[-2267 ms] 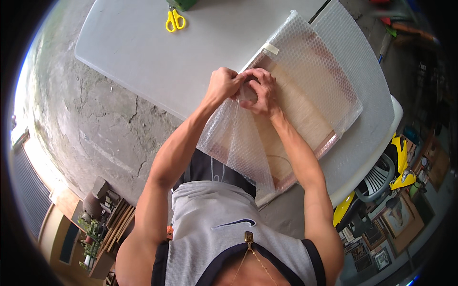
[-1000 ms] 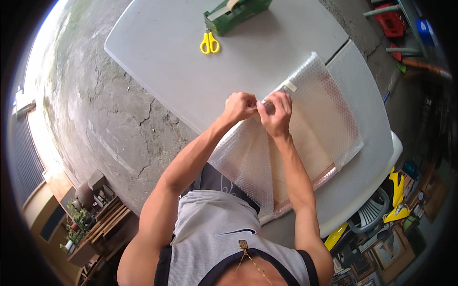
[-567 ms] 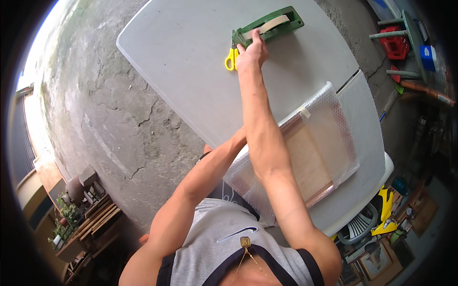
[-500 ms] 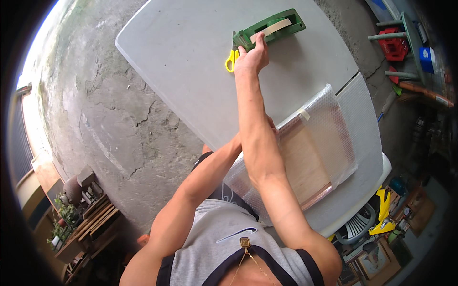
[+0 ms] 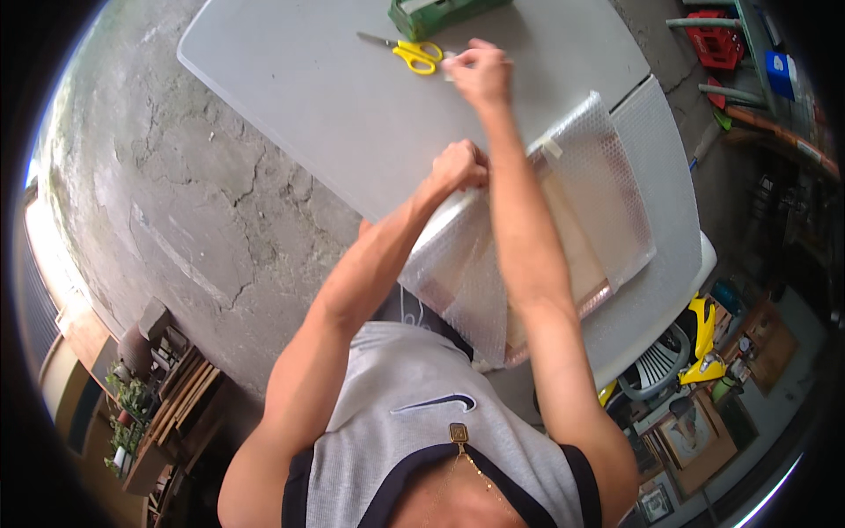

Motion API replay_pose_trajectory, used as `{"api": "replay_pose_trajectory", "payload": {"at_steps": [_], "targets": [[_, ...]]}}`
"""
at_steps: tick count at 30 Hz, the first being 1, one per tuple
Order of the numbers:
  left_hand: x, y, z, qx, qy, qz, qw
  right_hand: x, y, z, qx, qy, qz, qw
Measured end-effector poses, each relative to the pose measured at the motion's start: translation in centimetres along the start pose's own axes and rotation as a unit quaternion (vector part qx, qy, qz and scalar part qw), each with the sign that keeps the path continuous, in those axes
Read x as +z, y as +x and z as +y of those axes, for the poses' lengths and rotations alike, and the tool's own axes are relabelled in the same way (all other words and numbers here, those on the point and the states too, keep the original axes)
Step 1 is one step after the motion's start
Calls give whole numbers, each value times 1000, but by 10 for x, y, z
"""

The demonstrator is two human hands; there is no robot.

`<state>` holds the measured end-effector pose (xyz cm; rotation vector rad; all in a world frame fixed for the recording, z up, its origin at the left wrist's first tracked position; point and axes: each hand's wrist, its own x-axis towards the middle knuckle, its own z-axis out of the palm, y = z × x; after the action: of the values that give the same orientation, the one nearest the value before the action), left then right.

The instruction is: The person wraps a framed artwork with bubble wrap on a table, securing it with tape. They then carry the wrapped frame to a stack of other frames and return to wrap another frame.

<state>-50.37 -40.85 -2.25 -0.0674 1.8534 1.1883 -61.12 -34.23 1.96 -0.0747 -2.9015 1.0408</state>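
Observation:
A flat rectangular frame with a tan panel (image 5: 573,231) lies partly covered by clear bubble wrap (image 5: 616,198) at the table's near right side. My left hand (image 5: 459,167) is closed on the upper left edge of the bubble wrap. Beyond it, my right hand (image 5: 484,75) pinches a short pale strip of tape (image 5: 450,65) above the tabletop. Just left of that strip lie yellow-handled scissors (image 5: 415,56), blades pointing left. A green tape dispenser (image 5: 436,18) stands at the far side, cut off by the picture's top. One piece of tape (image 5: 552,148) sticks to the wrap's far edge.
Everything rests on a grey plastic table (image 5: 290,97). Cracked concrete floor (image 5: 238,194) spreads to the left. A stack of wooden boards with plants (image 5: 167,400) stands lower left. A red crate (image 5: 715,40) is at the far right, and a yellow object (image 5: 701,339) beside the table.
My right hand has come away from the dispenser toward me with a strip of tape. My left hand has shifted out from behind my right forearm. The view has moved, and the scissors lie turned differently.

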Motion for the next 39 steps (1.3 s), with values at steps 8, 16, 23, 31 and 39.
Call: {"api": "replay_pose_trajectory", "payload": {"at_steps": [8, 16, 23, 31, 39], "targets": [[-2, 0, 8, 1, -33, -15, 999, -110, -126, 88, -116, 78, -339, 930], [0, 1, 1, 5, -55, -16, 998, -76, -151, 110, -191, 13, -131, 973], [11, -31, -23, 209, -138, 56, 967, -76, -151, 99, -165, -24, -135, 977], [39, -27, -20, 222, -16, 248, 943, -77, -148, 100, -155, -41, -145, 976], [30, -12, -17, 5, 175, 185, 967, -71, -157, 107, -171, -39, -101, 979]]}}
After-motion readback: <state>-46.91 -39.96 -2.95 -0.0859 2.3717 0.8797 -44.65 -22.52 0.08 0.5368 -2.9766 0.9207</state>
